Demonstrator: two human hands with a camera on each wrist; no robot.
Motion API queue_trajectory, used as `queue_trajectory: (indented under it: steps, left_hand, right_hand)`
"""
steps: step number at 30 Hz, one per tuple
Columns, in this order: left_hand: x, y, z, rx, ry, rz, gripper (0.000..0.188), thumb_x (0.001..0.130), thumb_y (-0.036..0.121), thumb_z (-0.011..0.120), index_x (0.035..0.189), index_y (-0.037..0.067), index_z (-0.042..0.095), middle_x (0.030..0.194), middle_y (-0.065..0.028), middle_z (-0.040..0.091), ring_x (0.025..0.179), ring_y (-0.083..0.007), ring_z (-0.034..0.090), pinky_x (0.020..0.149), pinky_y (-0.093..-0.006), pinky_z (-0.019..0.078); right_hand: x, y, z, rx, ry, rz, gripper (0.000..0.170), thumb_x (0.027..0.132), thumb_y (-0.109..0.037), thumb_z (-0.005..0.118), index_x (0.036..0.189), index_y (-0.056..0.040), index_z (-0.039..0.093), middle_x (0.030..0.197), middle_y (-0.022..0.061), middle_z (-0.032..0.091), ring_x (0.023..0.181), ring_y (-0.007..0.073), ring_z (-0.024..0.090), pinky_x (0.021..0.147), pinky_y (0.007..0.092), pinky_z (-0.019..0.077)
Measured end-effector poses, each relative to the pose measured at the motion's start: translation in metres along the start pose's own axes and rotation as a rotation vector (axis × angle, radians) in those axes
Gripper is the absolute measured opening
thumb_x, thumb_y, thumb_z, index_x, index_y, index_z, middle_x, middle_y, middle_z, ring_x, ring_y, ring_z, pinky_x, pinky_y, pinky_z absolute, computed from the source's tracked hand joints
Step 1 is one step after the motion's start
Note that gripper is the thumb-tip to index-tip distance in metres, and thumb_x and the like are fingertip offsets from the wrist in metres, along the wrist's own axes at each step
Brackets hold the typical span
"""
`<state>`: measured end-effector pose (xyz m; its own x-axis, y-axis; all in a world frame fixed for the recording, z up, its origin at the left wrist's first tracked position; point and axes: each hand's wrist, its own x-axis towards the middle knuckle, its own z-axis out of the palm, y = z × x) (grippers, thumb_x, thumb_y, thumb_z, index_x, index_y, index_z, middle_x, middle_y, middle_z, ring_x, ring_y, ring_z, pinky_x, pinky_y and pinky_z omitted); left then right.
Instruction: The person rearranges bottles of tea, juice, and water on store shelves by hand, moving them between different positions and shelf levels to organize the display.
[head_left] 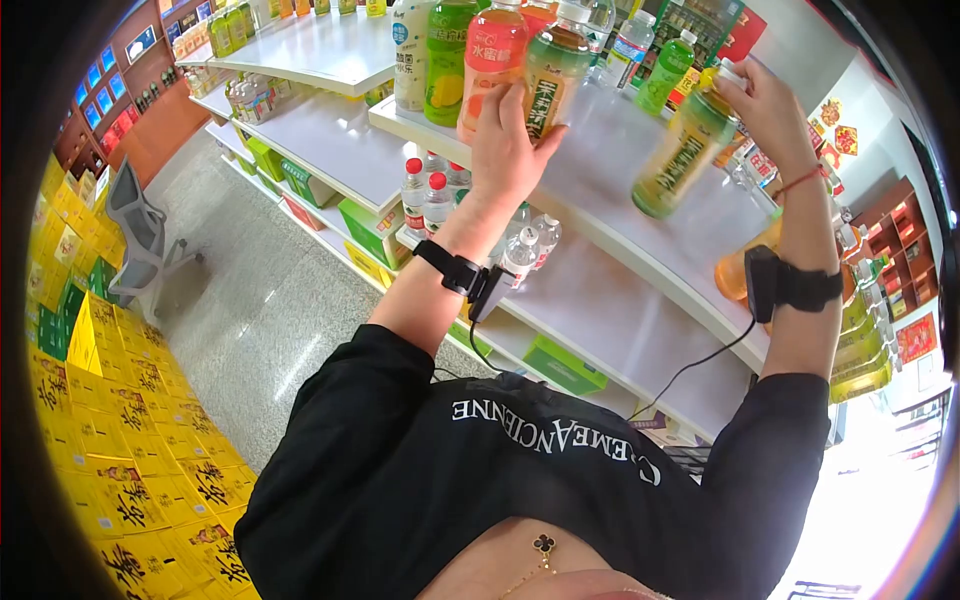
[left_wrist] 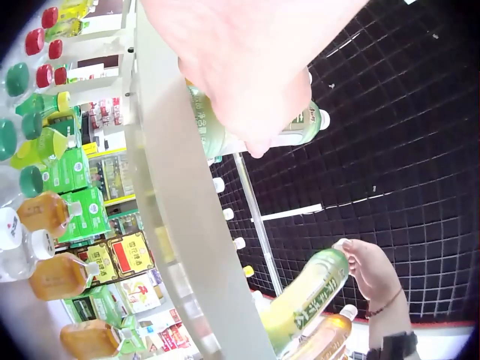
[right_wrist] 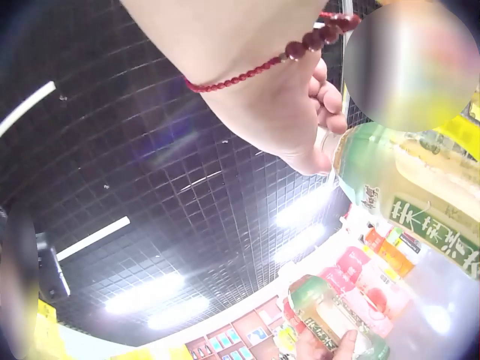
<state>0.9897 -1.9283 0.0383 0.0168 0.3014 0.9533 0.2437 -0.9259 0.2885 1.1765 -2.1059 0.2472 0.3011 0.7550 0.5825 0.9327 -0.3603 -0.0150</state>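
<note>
In the head view my left hand (head_left: 510, 150) grips a tea bottle (head_left: 556, 78) with a pale green and brown label, upright at the shelf's front edge, thumb on one side and fingers on the other. My right hand (head_left: 772, 112) pinches a similar green-labelled tea bottle (head_left: 682, 155) by its white cap. That bottle hangs tilted over the white shelf (head_left: 610, 220). The right wrist view shows the fingers (right_wrist: 328, 101) at the cap, above the bottle's green shoulder (right_wrist: 360, 161). Beside the left bottle stands a pink peach drink bottle (head_left: 494, 60).
A green lemon drink bottle (head_left: 445, 65) and a white bottle (head_left: 409, 60) stand left of the pink one. Behind are a water bottle (head_left: 630, 50) and a green bottle (head_left: 667, 75). Orange drink bottles (head_left: 735, 275) line the right side. Red-capped bottles (head_left: 437, 200) occupy a lower shelf.
</note>
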Motion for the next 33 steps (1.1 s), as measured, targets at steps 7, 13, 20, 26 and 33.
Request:
queue_trajectory:
  steps: [7,13,20,26,33]
  left_hand:
    - [-0.009,-0.006,-0.004,-0.133,-0.016,-0.013,0.078,0.068,0.024,0.082,0.129,0.002,0.039,0.118,-0.0184,0.047,0.107,-0.0364,0.047,0.090,-0.0471,0.0396]
    - [-0.014,-0.013,-0.007,-0.198,-0.078,-0.041,0.082,0.070,0.023,0.082,0.133,0.002,0.035,0.119,-0.0215,0.045,0.108,-0.0379,0.047,0.090,-0.0459,0.0415]
    - [-0.017,-0.015,-0.010,-0.233,-0.118,-0.033,0.082,0.071,0.023,0.081,0.134,0.001,0.034,0.119,-0.0218,0.044,0.109,-0.0383,0.045,0.091,-0.0463,0.0403]
    - [-0.013,-0.011,-0.015,-0.138,-0.110,0.026,0.083,0.070,0.021,0.080,0.134,-0.001,0.033,0.117,-0.0263,0.045,0.104,-0.0422,0.048,0.089,-0.0452,0.0444]
    - [-0.017,-0.005,-0.020,-0.123,-0.106,0.050,0.074,0.073,0.018,0.077,0.132,0.000,0.037,0.117,-0.0219,0.046,0.109,-0.0371,0.045,0.089,-0.0434,0.0443]
  right_hand:
    - [0.069,-0.044,0.065,0.086,0.041,-0.099,0.044,0.085,-0.044,0.060,0.110,-0.0076,0.063,0.092,0.0111,0.067,0.089,0.0261,0.065,0.080,0.0363,0.0487]
    - [0.090,-0.078,0.086,0.203,0.069,-0.087,0.037,0.083,-0.035,0.062,0.102,-0.0036,0.064,0.085,0.0126,0.067,0.079,0.0240,0.065,0.071,0.0347,0.0501]
    - [0.092,-0.081,0.101,0.266,0.134,-0.208,0.033,0.084,-0.030,0.063,0.093,0.0020,0.064,0.076,0.0147,0.066,0.069,0.0212,0.065,0.062,0.0336,0.0497]
    - [0.063,-0.085,0.086,0.442,0.076,-0.072,0.040,0.084,-0.031,0.063,0.108,0.0015,0.062,0.078,0.0147,0.067,0.069,0.0232,0.064,0.062,0.0351,0.0488]
    - [-0.017,-0.054,0.030,0.247,0.109,-0.171,0.037,0.081,-0.023,0.063,0.111,-0.0007,0.062,0.082,0.0142,0.066,0.073,0.0271,0.064,0.068,0.0365,0.0500]
